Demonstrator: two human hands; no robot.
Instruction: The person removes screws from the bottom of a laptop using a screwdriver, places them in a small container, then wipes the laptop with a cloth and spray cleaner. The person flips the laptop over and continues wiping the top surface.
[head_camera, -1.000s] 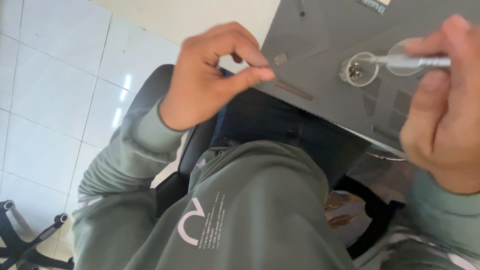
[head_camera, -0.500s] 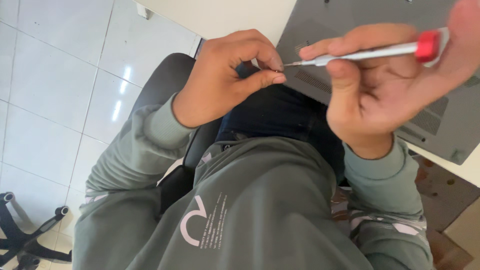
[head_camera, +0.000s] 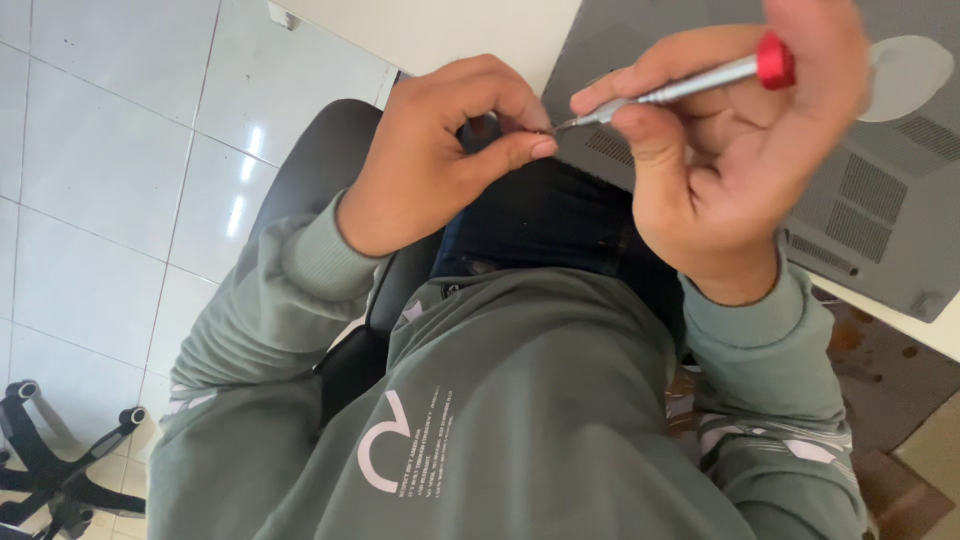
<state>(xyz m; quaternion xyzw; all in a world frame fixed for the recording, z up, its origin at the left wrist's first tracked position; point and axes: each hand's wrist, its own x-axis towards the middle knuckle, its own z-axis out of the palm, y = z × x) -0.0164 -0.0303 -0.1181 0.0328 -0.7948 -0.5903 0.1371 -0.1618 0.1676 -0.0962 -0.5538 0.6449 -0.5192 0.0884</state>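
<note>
Silver, red-capped precision screwdriver (head_camera: 680, 88), slim, rigid and probably light, is gripped mid-shaft by the closed right hand (head_camera: 720, 170). Left hand (head_camera: 440, 160) pinches at its tip; contents cannot be discerned.

Left arm: my forearm comes up from the lower left in a grey-green sleeve, cuff at the wrist, bent toward the middle.
Left hand (head_camera: 430, 165): curled, back facing up, thumb and forefinger pinched together at their tips; I cannot tell what sits between them.
Right arm: my sleeve rises from the lower right, wrist bent back.
Right hand (head_camera: 725, 150): palm turned toward me, fingers folded, thumb and forefinger closed round a slim shaft, the upper fingers blurred.
Spacing: my two hands nearly meet, fingertips just beside each other.
</note>
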